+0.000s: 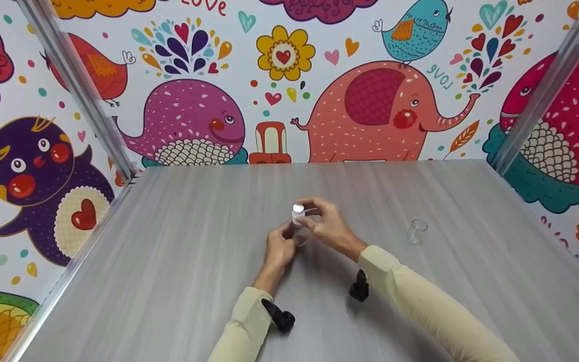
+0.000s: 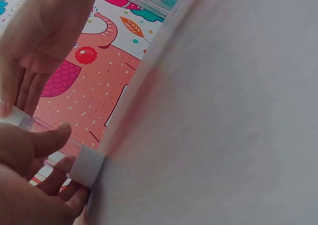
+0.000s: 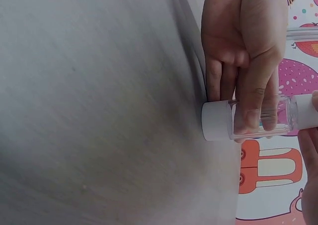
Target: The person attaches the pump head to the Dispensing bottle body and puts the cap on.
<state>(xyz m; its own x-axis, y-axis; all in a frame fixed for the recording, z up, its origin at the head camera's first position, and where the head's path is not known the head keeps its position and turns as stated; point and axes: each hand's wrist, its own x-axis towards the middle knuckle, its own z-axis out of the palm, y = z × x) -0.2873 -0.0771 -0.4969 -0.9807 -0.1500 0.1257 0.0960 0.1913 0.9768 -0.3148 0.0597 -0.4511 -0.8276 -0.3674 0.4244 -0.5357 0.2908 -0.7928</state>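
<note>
A small clear bottle [image 3: 285, 116] is held roughly upright, with a white end piece [image 3: 216, 121] at the bottom and a white cap-like piece [image 1: 298, 207] on top. Around its clear body curl the fingers of my left hand [image 1: 280, 249], low near the tabletop. My right hand [image 1: 333, 229] pinches the white top piece between thumb and fingers. In the left wrist view the lower white end [image 2: 88, 165] sits at or just above the table; I cannot tell whether it touches. My fingers hide part of the clear body.
A clear drinking glass [image 1: 416, 232] stands on the grey wood-grain table [image 1: 184, 271], to the right of my hands. Black wrist cameras hang under both sleeves. Cartoon-printed walls [image 1: 279, 100] and metal posts [image 1: 76, 90] bound the table's back and sides.
</note>
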